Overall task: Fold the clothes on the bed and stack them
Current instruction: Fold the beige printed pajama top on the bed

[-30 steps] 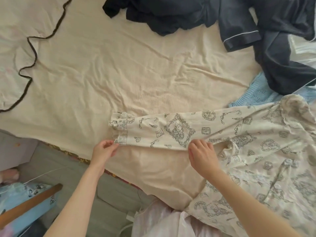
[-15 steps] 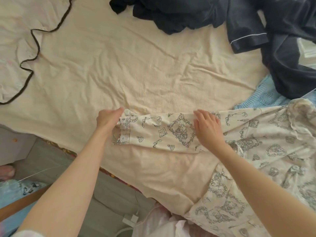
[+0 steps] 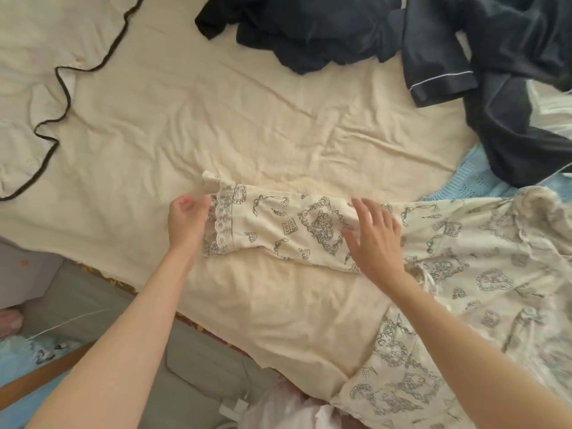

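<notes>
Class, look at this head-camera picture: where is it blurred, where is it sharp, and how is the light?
Head view: soft, even daylight with faint shadows only; the right hand is motion-blurred, its fingers smeared; the left hand and the cream printed sleeve with lace cuff look sharper; wide-angle stretch at the edges.

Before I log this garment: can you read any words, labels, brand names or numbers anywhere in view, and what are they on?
None readable.
The printed sleeve, pinched at its lace cuff by the left hand, shows a small book motif with marks too small to read.
No tag or label shows on the dark clothes.
</notes>
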Tool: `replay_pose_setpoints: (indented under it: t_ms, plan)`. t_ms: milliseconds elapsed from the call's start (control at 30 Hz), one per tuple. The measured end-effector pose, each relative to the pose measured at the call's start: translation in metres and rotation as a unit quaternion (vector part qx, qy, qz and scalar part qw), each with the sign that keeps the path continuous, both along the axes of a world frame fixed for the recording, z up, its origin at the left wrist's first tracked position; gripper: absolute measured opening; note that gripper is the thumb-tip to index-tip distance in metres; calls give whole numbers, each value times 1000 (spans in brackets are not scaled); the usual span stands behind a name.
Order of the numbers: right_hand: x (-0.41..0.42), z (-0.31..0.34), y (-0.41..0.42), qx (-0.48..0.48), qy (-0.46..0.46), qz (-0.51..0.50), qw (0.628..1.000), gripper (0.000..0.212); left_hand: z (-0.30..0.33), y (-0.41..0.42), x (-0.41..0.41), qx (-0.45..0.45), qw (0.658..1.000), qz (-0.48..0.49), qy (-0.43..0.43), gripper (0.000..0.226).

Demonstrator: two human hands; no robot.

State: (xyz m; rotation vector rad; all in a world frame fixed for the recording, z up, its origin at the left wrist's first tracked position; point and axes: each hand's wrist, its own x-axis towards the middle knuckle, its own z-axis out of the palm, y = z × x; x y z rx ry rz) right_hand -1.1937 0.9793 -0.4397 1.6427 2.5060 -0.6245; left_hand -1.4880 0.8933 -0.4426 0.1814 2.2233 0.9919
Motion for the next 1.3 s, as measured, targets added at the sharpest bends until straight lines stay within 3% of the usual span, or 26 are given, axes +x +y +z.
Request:
replay_pose_setpoints:
  t_ms: [133, 233, 367, 533, 633, 767, 933, 1000, 1067, 1200, 1300]
  plan:
    - [13, -7, -52, -8, -33, 39, 999, 58, -11, -25, 16, -107, 993, -55, 6, 65]
    - [26, -12, -76, -21, -57, 52, 997, 53, -18, -37, 23, -137, 988, -71, -28, 51]
    - [46, -16, -71, 25, -73, 20, 997, 45, -11, -30, 18, -17, 993, 38, -111, 15]
    - [78, -9, -42, 39, -162, -50, 985, 56, -2, -1, 6, 47, 995, 47, -78, 8]
    - [90, -7, -32, 6, -189, -139, 972, 38, 4, 21, 4, 81, 992, 70, -72, 16]
    - [99, -5, -52, 20, -93, -106, 990, 25, 3, 32, 6, 106, 982, 92, -127, 13]
    - [115, -3, -76, 14, -91, -128, 987, 12, 9, 25, 15, 115, 972, 132, -157, 14]
    - [111, -3, -74, 2, -83, -107, 991, 31, 17, 25, 23, 134, 969, 145, -149, 16]
    - [105, -4, -68, -89, -95, -54, 990, 50, 31, 26, 35, 158, 966, 151, -134, 21]
    - [99, -7, -50, -244, -54, -59, 966, 55, 65, 27, 76, 216, 968, 62, -108, 30]
    - [104, 14, -41, -284, 127, -199, 929, 51, 97, 37, 115, 250, 966, -55, -44, 25]
